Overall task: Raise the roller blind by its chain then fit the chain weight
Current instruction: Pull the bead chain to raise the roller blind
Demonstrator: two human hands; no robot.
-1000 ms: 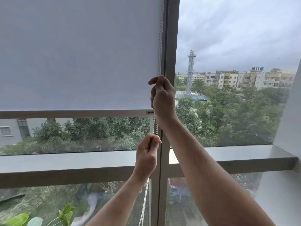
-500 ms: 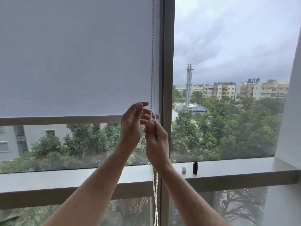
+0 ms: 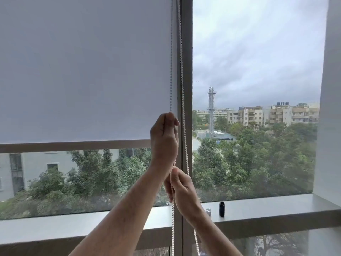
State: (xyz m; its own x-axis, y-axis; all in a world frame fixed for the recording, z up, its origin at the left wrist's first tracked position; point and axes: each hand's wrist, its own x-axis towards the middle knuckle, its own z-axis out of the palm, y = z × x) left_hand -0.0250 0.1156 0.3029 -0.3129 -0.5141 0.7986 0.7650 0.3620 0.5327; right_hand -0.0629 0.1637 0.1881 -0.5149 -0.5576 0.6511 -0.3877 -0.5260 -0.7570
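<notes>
A pale grey roller blind [image 3: 83,71] covers most of the left window pane, and its bottom bar [image 3: 73,145] hangs well above the sill. The white bead chain [image 3: 182,89] runs down in two strands beside the window post. My left hand [image 3: 164,137] is raised and grips the left strand at bar height. Just below it, my right hand [image 3: 181,189] pinches the same strand, which hangs on past the sill. A black cylindrical chain weight [image 3: 222,209] stands on the sill with a small silver piece [image 3: 208,212] beside it, untouched.
The dark window post [image 3: 186,71] divides the two panes right behind the chain. A grey sill [image 3: 276,209] runs across below the glass. A white wall [image 3: 330,108] borders the right side. Trees and buildings lie outside.
My left hand, open beside the chain half a second ago, now grips it higher up. My right hand has pulled down along the chain to just above the sill.
</notes>
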